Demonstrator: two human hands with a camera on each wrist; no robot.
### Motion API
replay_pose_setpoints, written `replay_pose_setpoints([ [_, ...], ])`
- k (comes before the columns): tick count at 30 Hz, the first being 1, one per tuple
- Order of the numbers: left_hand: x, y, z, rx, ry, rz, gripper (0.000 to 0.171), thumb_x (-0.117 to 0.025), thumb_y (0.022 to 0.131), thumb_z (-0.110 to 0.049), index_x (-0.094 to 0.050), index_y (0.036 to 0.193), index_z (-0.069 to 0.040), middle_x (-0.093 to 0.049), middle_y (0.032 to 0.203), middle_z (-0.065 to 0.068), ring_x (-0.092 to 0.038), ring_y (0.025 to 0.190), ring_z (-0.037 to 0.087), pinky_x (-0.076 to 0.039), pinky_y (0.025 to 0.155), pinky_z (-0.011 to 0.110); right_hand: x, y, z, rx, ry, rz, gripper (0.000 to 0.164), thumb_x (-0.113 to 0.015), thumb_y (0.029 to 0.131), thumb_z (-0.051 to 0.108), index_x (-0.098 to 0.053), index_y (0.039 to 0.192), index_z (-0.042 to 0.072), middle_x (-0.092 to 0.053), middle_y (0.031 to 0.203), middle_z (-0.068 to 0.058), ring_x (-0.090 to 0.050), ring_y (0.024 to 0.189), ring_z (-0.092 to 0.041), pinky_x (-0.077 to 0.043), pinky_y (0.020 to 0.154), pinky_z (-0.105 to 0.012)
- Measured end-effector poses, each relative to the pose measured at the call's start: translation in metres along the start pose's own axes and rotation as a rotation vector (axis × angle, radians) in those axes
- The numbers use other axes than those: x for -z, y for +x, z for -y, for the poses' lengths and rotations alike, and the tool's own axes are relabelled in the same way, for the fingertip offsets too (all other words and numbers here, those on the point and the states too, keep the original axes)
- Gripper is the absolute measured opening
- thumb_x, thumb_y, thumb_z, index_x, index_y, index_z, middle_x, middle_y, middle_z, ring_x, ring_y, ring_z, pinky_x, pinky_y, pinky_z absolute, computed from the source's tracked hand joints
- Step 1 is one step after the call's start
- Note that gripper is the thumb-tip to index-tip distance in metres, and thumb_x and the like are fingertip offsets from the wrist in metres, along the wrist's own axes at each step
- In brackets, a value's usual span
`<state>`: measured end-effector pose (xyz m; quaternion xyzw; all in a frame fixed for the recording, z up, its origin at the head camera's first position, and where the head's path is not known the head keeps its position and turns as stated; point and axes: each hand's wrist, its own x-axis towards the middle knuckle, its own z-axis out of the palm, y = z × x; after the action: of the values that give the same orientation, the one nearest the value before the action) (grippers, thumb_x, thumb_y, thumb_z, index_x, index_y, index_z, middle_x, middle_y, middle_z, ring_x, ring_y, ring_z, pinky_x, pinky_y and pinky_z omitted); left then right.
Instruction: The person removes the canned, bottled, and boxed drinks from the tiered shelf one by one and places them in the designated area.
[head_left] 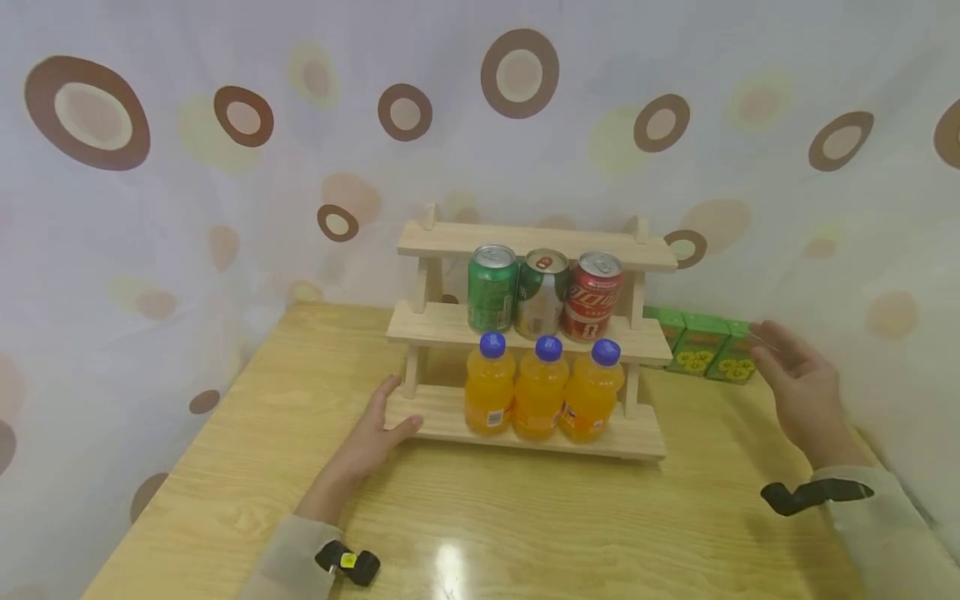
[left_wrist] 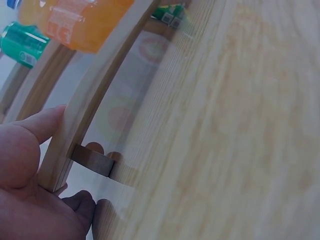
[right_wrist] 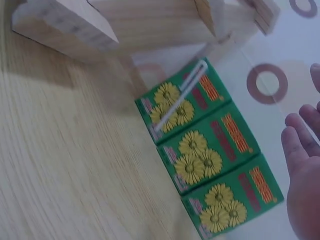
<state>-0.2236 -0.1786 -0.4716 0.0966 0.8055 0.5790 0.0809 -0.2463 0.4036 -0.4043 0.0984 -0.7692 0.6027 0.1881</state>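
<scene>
A three-tier wooden display rack (head_left: 450, 429) stands on the table. My left hand (head_left: 372, 433) grips the left end of its bottom board. In the left wrist view the thumb (left_wrist: 47, 122) lies on the board, with the other fingers beneath it. My right hand (head_left: 806, 387) is held beside the juice boxes (head_left: 690, 342), fingers extended and holding nothing. The right wrist view shows three green juice boxes (right_wrist: 200, 162) with yellow flowers, side by side; the one nearest the rack carries a white straw (right_wrist: 180, 97).
Three orange drink bottles (head_left: 538, 392) with blue caps line the bottom tier. On the middle tier stand a green can (head_left: 492, 292), a dark green and silver can (head_left: 542, 296) and a red can (head_left: 592, 300). A circle-patterned curtain (head_left: 225, 192) hangs behind the wooden table (head_left: 247, 450).
</scene>
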Motion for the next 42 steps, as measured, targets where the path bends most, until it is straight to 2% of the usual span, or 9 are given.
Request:
replay_pose_setpoints([
  [3,0.0,-0.001,0.0,-0.003,-0.001,0.002,0.084,-0.061,0.099,-0.036,-0.005,0.159,-0.017,0.007,0.164,0.007,0.007,0.148,0.036,-0.005,0.113,0.065,-0.014,-0.001,0.005,0.005,-0.161,0.012,0.05,-0.06,0.099,0.01,-0.045,0.147,0.007,-0.061,0.13,0.01,-0.056,0.114,0.003,-0.042,0.087,-0.007],
  [5,0.0,-0.001,0.0,-0.014,0.003,-0.001,0.083,-0.06,0.099,-0.036,-0.006,0.158,-0.016,0.007,0.164,0.009,0.006,0.148,0.037,-0.005,0.113,0.065,-0.023,0.001,0.01,0.016,-0.222,0.028,0.05,-0.06,0.099,0.01,-0.046,0.147,0.008,-0.061,0.131,0.009,-0.056,0.115,0.002,-0.042,0.086,-0.007],
  [14,0.0,-0.002,0.0,-0.03,-0.028,0.019,0.084,-0.061,0.099,-0.035,-0.005,0.158,-0.016,0.01,0.164,0.007,0.013,0.148,0.034,-0.002,0.112,0.067,-0.055,0.008,0.033,0.031,-0.113,0.141,0.054,-0.06,0.099,0.008,-0.042,0.15,0.011,-0.056,0.14,0.003,-0.054,0.121,-0.002,-0.044,0.09,-0.009],
  [24,0.0,-0.001,0.0,-0.023,-0.019,0.014,0.084,-0.061,0.099,-0.036,-0.005,0.158,-0.016,0.009,0.164,0.006,0.01,0.148,0.035,-0.003,0.112,0.067,-0.091,0.027,0.058,0.053,0.018,0.182,0.057,-0.064,0.095,0.002,-0.044,0.148,0.01,-0.056,0.138,0.001,-0.053,0.124,-0.013,-0.043,0.094,-0.013],
  [29,-0.001,0.0,0.001,-0.022,-0.014,0.006,0.082,-0.061,0.099,-0.036,-0.007,0.158,-0.016,0.007,0.164,0.008,0.01,0.148,0.035,-0.003,0.112,0.067,-0.112,0.036,0.068,0.094,0.113,0.213,0.056,-0.064,0.094,-0.003,-0.047,0.145,0.007,-0.053,0.138,-0.008,-0.051,0.126,-0.02,-0.049,0.091,-0.018],
  [32,0.0,-0.001,-0.002,-0.014,-0.022,0.011,0.081,-0.061,0.099,-0.033,-0.007,0.158,-0.016,0.007,0.164,0.008,0.01,0.148,0.035,-0.003,0.113,0.066,-0.122,0.04,0.074,0.101,0.092,0.231,0.058,-0.065,0.093,-0.002,-0.045,0.146,0.006,-0.049,0.141,-0.016,-0.047,0.129,-0.028,-0.047,0.094,-0.02],
  [35,0.0,-0.001,-0.001,-0.016,-0.021,0.015,0.082,-0.061,0.099,-0.034,-0.007,0.158,-0.016,0.007,0.164,0.007,0.009,0.148,0.034,-0.004,0.113,0.065,-0.13,0.046,0.078,0.116,0.025,0.253,0.061,-0.068,0.092,0.001,-0.043,0.148,0.008,-0.046,0.143,-0.017,-0.043,0.132,-0.034,-0.045,0.099,-0.022],
  [38,0.0,-0.001,-0.002,-0.014,-0.02,0.014,0.082,-0.061,0.099,-0.034,-0.007,0.158,-0.016,0.007,0.164,0.007,0.01,0.148,0.034,-0.003,0.113,0.065,-0.138,0.052,0.081,0.128,-0.026,0.273,0.068,-0.07,0.091,0.003,-0.04,0.151,0.013,-0.047,0.145,-0.011,-0.043,0.134,-0.031,-0.043,0.104,-0.033],
  [42,-0.001,-0.001,0.0,-0.016,-0.02,0.004,0.081,-0.061,0.099,-0.035,-0.008,0.158,-0.017,0.006,0.164,0.007,0.01,0.148,0.033,-0.002,0.113,0.064,-0.149,0.059,0.083,0.121,-0.01,0.334,0.076,-0.071,0.09,0.002,-0.034,0.154,0.021,-0.047,0.147,-0.009,-0.044,0.133,-0.028,-0.04,0.107,-0.045],
])
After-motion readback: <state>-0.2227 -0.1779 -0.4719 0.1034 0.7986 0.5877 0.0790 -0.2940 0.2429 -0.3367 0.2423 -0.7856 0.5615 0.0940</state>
